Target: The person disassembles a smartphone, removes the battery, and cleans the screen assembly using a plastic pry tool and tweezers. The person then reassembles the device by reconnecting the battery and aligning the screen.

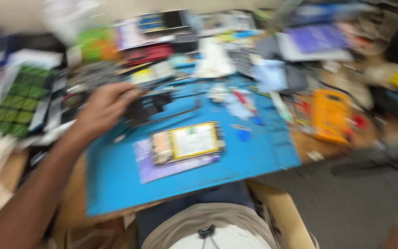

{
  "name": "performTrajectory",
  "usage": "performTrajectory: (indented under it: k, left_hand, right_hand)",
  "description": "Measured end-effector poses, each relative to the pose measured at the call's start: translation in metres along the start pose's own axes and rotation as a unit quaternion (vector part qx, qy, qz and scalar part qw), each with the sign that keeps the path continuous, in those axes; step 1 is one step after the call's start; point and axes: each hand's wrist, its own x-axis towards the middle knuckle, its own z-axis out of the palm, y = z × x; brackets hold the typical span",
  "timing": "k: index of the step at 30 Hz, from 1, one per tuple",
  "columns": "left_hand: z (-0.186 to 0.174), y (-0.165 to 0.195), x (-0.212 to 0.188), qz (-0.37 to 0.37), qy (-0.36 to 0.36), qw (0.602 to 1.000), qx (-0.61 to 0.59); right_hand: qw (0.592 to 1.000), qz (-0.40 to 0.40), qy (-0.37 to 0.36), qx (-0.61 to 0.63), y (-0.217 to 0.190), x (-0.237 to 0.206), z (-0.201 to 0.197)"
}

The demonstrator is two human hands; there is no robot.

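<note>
Opened phone [186, 144] lies mid blue mat [254, 161] on the desk [309, 143]. Left hand [102, 110] reaches a black part [146, 110] at the mat's far left; blur hides its fingers' state.

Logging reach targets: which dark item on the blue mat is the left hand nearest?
The black part at the mat's upper-left, beside the left hand's fingertips.

Opened device [186, 144] on mat [254, 161], multimeter [331, 115] right of it

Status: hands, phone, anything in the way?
Left hand on dark part, grip unclear in blur. Right hand barely in frame. Opened phone untouched on blue mat. Clutter all around.
</note>
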Motion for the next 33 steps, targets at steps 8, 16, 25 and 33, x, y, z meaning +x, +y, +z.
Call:
performTrajectory:
  k: [8, 16, 25, 33]
  left_hand:
    - [0.010, 0.056, -0.010, 0.036, 0.074, 0.924, 0.374]
    - [0.043, 0.075, -0.076, 0.152, 0.116, 0.944, 0.270]
    - [0.046, -0.014, -0.181, 0.099, 0.222, 0.944, 0.224]
    - [0.046, -0.109, -0.156, -0.013, 0.058, 0.974, 0.220]
  right_hand:
    - [0.978, -0.021, -0.155, -0.134, -0.035, 0.001, 0.017]
    - [0.729, 0.152, -0.498, -0.444, 0.023, 0.025, 0.143]
    - [0.852, -0.033, -0.375, -0.365, 0.029, 0.035, 0.163]
    - [0.886, -0.142, -0.294, -0.329, 0.034, 0.084, 0.212]
